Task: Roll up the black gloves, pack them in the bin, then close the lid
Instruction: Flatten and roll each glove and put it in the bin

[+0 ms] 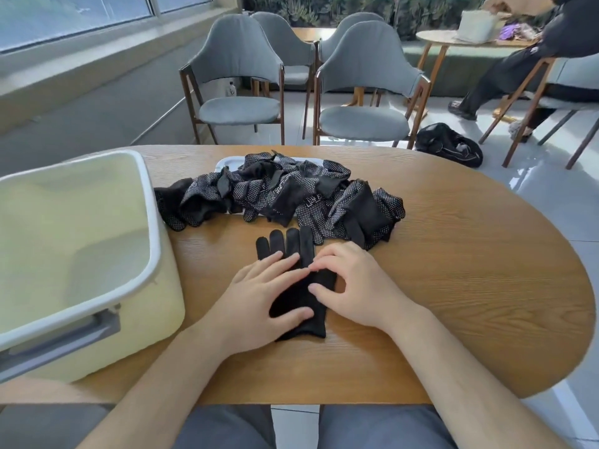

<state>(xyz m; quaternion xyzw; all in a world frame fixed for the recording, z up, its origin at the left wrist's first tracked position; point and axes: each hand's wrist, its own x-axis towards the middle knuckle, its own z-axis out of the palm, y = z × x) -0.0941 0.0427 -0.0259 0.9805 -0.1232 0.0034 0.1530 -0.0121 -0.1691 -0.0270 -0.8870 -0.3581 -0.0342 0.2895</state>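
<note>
Glove point(299, 298): flat on the table point(453, 270), fingers pointing away, under both hands.
Left hand point(256, 296): fingers straight, spread, pressing on the glove's palm and cuff; grips nothing.
Right hand point(353, 286): fingers bent, tips on the glove's right edge - pinching or only touching, I cannot tell.
Pile of gloves point(291, 192): just beyond.
Bin point(152, 222): left, lid off.

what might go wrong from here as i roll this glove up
The glove lies flat under the left hand and right hand; a loose roll may spring open before reaching the bin. The glove pile sits on what looks like the white lid, so pulling that free could scatter gloves.
</note>
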